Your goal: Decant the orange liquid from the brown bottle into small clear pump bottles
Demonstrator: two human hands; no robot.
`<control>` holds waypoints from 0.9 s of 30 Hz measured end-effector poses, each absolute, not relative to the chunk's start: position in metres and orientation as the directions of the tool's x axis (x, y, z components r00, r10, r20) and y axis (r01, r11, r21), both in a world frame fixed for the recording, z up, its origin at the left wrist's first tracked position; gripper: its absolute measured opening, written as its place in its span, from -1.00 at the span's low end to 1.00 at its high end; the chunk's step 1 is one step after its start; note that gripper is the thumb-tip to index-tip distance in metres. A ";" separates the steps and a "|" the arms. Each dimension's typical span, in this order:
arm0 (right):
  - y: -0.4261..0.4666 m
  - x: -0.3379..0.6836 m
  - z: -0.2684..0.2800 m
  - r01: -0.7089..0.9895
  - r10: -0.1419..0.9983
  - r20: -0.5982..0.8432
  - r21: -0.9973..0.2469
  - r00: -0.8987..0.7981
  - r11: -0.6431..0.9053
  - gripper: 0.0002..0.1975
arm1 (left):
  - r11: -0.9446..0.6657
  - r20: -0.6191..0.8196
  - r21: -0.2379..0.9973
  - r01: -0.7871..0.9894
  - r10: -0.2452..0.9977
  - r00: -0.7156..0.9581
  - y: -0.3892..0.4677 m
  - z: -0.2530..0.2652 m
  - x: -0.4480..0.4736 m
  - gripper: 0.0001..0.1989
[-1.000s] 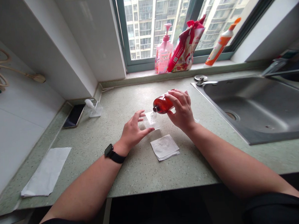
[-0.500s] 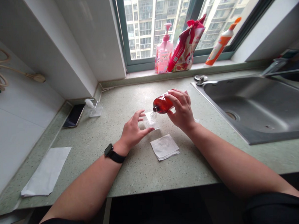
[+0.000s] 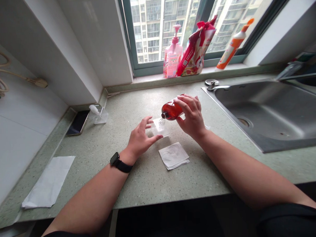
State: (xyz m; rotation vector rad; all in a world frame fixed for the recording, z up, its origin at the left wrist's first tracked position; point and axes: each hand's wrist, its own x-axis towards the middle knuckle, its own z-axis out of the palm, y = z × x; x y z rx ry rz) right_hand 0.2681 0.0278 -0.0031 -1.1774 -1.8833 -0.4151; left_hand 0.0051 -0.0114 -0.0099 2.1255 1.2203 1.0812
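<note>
My right hand (image 3: 191, 113) is closed round an amber-red bottle (image 3: 172, 110), tipped so that its dark open mouth points down to the left. Right below that mouth stands a clear plastic bottle (image 3: 160, 129), its neck almost touching it; clear liquid seems to run between them, though the stream is hard to make out. Thumb and fingers of my left hand (image 3: 141, 136) curve round the clear bottle from the left, steadying it, with a black watch on the wrist. A folded white paper towel (image 3: 174, 155) lies just in front of the clear bottle.
At the left are a white pump head by a clear container (image 3: 102, 115), a phone (image 3: 78, 122) and a paper sheet (image 3: 49, 181). A steel sink (image 3: 269, 141) is on the right. The sill holds a pink pump bottle (image 3: 172, 62), a red pouch (image 3: 195, 55) and an orange-white bottle (image 3: 230, 50).
Both hands and the two bottles keep practically the same positions. The view has shifted very slightly.
</note>
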 end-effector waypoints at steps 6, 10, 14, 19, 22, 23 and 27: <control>0.028 0.268 -0.003 0.847 0.560 0.806 -0.152 -0.191 0.509 -0.24 | -0.511 0.413 0.696 0.504 0.859 0.302 -0.010 -0.012 0.005 -0.12; 0.028 0.269 -0.003 0.846 0.544 0.815 -0.135 -0.201 0.515 -0.25 | -0.507 0.409 0.696 0.508 0.862 0.301 -0.010 -0.011 0.004 -0.12; 0.028 0.268 -0.003 0.852 0.552 0.809 -0.133 -0.201 0.506 -0.26 | -0.496 0.396 0.700 0.514 0.868 0.299 -0.011 -0.010 0.005 -0.12; 0.028 0.268 -0.002 0.858 0.568 0.801 -0.145 -0.191 0.493 -0.24 | -0.498 0.397 0.704 0.506 0.867 0.300 -0.011 -0.010 0.005 -0.12; 0.028 0.268 -0.003 0.858 0.570 0.799 -0.146 -0.191 0.492 -0.23 | -0.504 0.402 0.701 0.504 0.863 0.305 -0.011 -0.011 0.004 -0.12; 0.028 0.268 -0.003 0.857 0.571 0.798 -0.147 -0.191 0.493 -0.22 | -0.508 0.406 0.699 0.503 0.861 0.305 -0.011 -0.011 0.004 -0.12; 0.028 0.268 -0.003 0.853 0.566 0.802 -0.150 -0.192 0.501 -0.23 | -0.511 0.407 0.702 0.497 0.860 0.309 -0.011 -0.010 0.004 -0.12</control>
